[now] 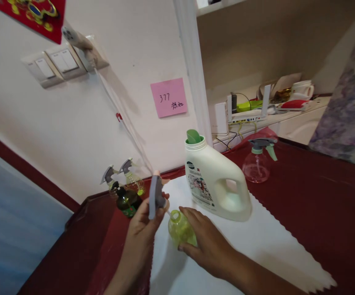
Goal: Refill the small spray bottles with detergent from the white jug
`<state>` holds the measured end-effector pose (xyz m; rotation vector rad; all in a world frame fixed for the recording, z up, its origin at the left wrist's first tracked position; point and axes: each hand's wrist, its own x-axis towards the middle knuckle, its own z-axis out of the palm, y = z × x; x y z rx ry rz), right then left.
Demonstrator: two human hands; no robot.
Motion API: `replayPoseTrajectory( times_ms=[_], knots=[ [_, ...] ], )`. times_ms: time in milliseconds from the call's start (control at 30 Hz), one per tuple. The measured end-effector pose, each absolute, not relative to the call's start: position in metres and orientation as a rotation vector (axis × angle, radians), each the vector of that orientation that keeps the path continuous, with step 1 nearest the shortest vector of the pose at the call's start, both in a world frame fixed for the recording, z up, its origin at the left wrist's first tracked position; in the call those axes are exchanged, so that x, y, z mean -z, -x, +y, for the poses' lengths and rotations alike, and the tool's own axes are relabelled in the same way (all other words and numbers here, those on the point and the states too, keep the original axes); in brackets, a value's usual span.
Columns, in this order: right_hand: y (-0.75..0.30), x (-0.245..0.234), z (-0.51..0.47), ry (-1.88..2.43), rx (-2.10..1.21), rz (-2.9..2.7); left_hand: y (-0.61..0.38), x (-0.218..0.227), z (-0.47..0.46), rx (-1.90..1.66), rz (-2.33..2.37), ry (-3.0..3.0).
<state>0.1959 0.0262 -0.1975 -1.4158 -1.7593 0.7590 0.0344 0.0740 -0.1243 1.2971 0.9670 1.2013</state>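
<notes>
A white wall (110, 102) with a light-switch panel (54, 65) and a pink sticky note (169, 97) rises behind a table covered in dark red cloth (306, 205), with a white scallop-edged runner (257, 241) laid across it. On a shelf to the right sit a white router (245, 114), tangled cables and mugs, partly cut off by a purple floral fabric (346, 94) at the frame's edge. On the runner stands a large white detergent jug (214, 180) with a green cap (193, 136); a clear spray bottle (256, 160) stands on the red cloth beyond it. Two filled spray bottles (125, 176) stand at the far left, their lower parts hidden behind a dark green bottle (127, 201), which the left hand (142, 231) partly blocks. That hand grips a grey trigger sprayer (156, 196) upright, fingers curled around it. The right hand (208, 241) is spread over a yellow-green plastic bottle (180, 228), which lies tilted on the runner, its open neck near the sprayer's thin tube; the tube's end is hard to make out.
</notes>
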Motion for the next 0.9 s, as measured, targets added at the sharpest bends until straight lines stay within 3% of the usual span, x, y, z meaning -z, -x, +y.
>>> replayPoseTrajectory(
  times_ms=[167, 900],
  knots=[
    [-0.196, 0.195, 0.027, 1.414, -0.747, -1.766, -0.036, 0.152, 0.075, -1.077, 0.954, -1.407],
    [-0.196, 0.191, 0.026, 1.414, -0.738, -1.773, -0.033, 0.159, 0.072, -1.050, 1.000, -1.589]
  ],
)
